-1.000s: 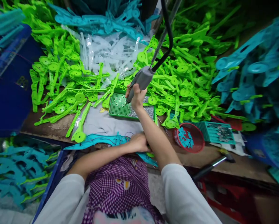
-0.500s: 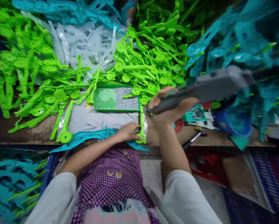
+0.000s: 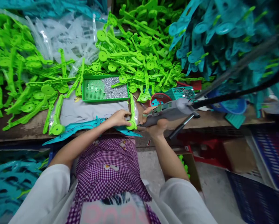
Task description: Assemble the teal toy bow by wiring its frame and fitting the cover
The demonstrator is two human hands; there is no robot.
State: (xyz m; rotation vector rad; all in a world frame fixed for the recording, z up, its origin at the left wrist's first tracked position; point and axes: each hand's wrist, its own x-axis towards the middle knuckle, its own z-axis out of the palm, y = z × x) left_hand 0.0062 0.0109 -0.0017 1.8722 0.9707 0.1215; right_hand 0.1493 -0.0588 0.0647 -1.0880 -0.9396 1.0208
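Note:
My left hand (image 3: pixel 118 119) presses down on a long teal plastic part (image 3: pixel 79 128) lying across the bench's front edge, its fingers closed by a green plastic part (image 3: pixel 132 115) stacked on it. My right hand (image 3: pixel 156 122) grips a grey powered screwdriver (image 3: pixel 169 111), held almost level with its tip pointing left at the green part's round end. A black cable and a rod run from the tool up to the right.
A green tray (image 3: pixel 105 98) of small screws sits behind my hands on a grey cloth (image 3: pixel 83 111). Heaps of green parts (image 3: pixel 134 53), clear parts (image 3: pixel 67 37) and teal parts (image 3: pixel 218 34) surround it. A red basket (image 3: pixel 158 99), a teal tray (image 3: pixel 182 92) and a hammer (image 3: pixel 181 127) lie right.
My right hand has brought the screwdriver from the screw tray down to the green part beside my left hand. The view has swung right and down.

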